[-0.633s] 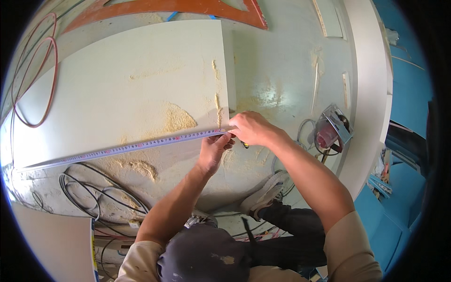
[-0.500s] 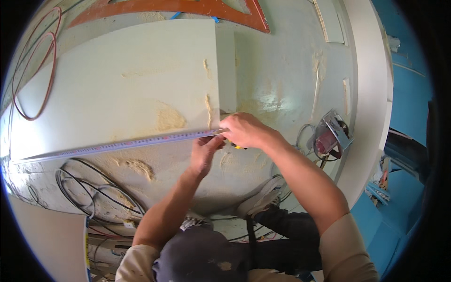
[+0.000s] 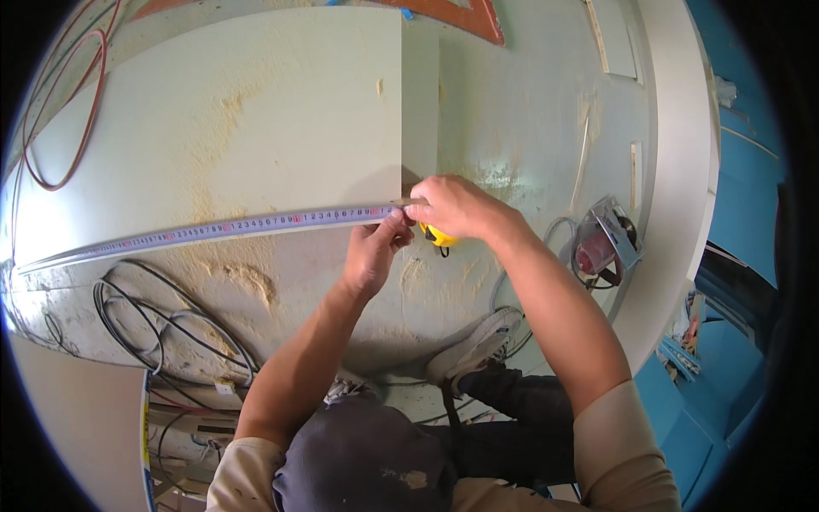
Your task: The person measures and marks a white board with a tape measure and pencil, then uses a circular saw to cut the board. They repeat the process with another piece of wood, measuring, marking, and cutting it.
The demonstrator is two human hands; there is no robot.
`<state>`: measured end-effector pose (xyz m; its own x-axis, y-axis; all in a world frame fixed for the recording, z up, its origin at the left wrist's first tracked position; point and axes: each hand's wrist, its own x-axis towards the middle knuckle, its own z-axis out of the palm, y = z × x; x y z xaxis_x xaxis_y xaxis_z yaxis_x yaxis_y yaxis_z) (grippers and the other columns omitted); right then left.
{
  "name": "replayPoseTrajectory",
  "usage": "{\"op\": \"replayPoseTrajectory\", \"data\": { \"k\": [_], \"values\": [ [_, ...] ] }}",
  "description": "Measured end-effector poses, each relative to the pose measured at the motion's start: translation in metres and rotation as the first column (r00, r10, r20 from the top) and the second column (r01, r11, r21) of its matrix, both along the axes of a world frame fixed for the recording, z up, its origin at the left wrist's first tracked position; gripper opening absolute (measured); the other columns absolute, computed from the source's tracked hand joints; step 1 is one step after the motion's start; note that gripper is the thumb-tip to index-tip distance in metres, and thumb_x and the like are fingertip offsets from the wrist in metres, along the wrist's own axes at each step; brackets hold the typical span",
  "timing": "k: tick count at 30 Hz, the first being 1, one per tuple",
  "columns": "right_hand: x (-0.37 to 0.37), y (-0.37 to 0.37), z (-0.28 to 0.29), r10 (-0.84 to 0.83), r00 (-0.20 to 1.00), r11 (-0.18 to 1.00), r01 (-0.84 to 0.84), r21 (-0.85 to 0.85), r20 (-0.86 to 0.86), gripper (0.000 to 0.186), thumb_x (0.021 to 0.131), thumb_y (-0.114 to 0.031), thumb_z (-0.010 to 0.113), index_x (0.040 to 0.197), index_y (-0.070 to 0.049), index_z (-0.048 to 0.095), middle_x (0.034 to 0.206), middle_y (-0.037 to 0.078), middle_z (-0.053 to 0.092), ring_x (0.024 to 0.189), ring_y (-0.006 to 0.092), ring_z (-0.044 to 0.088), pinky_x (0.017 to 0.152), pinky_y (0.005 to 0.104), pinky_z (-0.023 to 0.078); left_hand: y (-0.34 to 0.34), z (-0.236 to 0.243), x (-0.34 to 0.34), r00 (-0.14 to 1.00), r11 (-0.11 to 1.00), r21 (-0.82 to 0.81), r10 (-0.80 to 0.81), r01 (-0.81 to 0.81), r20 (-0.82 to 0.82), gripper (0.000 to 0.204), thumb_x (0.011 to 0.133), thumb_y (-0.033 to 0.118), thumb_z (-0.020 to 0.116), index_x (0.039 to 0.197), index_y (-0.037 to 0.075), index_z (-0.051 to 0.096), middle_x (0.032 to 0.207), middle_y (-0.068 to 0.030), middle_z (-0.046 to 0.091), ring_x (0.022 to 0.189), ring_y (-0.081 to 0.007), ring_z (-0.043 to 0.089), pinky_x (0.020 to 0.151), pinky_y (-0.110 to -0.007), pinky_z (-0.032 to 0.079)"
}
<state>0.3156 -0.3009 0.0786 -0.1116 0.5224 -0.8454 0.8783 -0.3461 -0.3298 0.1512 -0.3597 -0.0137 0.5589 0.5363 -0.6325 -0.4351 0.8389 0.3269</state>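
My left hand (image 3: 371,252) pinches the extended tape blade (image 3: 256,224) from below, at the lower right corner of a large white board (image 3: 273,111). The blade runs along the board's lower edge to the far left. My right hand (image 3: 452,205) is closed on a thin pencil (image 3: 401,202), its tip at the blade beside that corner. The yellow tape case (image 3: 439,235) shows beneath my right hand; whether those fingers also grip it is hidden. Light sawdust lies across the board.
A circular saw (image 3: 601,247) lies at the right, inside a long pale raised edge (image 3: 665,171). Black cables (image 3: 136,316) coil at lower left, a red hose (image 3: 81,162) at upper left. An orange frame (image 3: 482,26) and narrow offcuts (image 3: 610,38) lie at the back.
My hands and the tape appear higher in the picture, as does the board's lower edge. More of the yellow case shows. The sawdust patches on the board look different.
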Motion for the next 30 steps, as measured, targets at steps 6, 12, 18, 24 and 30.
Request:
{"op": "replayPoseTrajectory", "data": {
  "k": [6,12,18,24,30],
  "values": [
    [0.002,-0.006,0.005,0.052,0.997,0.997,-0.055,0.053,0.049,0.036,0.094,-0.034,0.05,0.093,0.0,0.063,0.09,0.021,0.066,0.088,0.0364,0.064,0.078,0.0458,0.05,0.0,-0.003,0.005,0.996,0.997,0.068,-0.025,0.031,-0.081,0.029,0.098,0.028,0.055,0.104,0.001,0.064,0.096,-0.0069,0.066,0.091,-0.0159,0.062,0.082,-0.033,0.049],
    [0.012,-0.03,0.065,-0.528,0.781,0.546,0.612,0.572,-0.333,0.036,0.1,-0.029,0.037,0.086,-0.002,0.057,0.073,0.01,0.057,0.066,0.0194,0.057,0.061,0.0342,0.048,-0.005,-0.007,0.008,0.995,0.995,0.093,0.037,-0.028,-0.093,0.03,0.099,0.027,0.054,0.107,-0.001,0.064,0.099,-0.0081,0.067,0.09,-0.0171,0.064,0.084,-0.035,0.052],
    [-0.051,-0.069,0.052,-0.531,0.464,0.458,0.861,0.221,-0.709,0.023,0.099,-0.018,0.047,0.104,0.001,0.058,0.086,0.007,0.061,0.074,0.0095,0.056,0.062,0.0237,0.048,-0.002,-0.002,0.003,0.992,0.996,0.083,-0.026,0.036,-0.124,0.029,0.098,0.025,0.056,0.105,-0.001,0.065,0.097,-0.0086,0.067,0.088,-0.0148,0.062,0.081,-0.032,0.051],
    [-0.065,-0.077,0.034,-0.556,0.474,0.479,0.854,0.203,-0.683,0.013,0.096,-0.009,0.054,0.104,0.001,0.057,0.088,0.005,0.06,0.078,0.0077,0.055,0.067,0.0229,0.046,-0.005,-0.011,0.001,0.99,0.998,0.048,-0.022,0.029,-0.138,0.024,0.097,0.021,0.057,0.101,-0.001,0.066,0.094,-0.0054,0.066,0.079,-0.0104,0.057,0.069,-0.028,0.047],
    [-0.06,-0.073,0.024,-0.427,0.734,0.501,0.678,0.537,-0.528,0.017,0.098,-0.016,0.052,0.105,-0.001,0.056,0.082,0.006,0.059,0.071,0.0109,0.055,0.062,0.0263,0.046,-0.002,-0.004,0.001,0.995,0.993,0.116,0.006,0.006,-0.103,0.024,0.097,0.021,0.056,0.103,-0.001,0.065,0.098,-0.0075,0.066,0.085,-0.0134,0.06,0.074,-0.029,0.048]
  ]
}}
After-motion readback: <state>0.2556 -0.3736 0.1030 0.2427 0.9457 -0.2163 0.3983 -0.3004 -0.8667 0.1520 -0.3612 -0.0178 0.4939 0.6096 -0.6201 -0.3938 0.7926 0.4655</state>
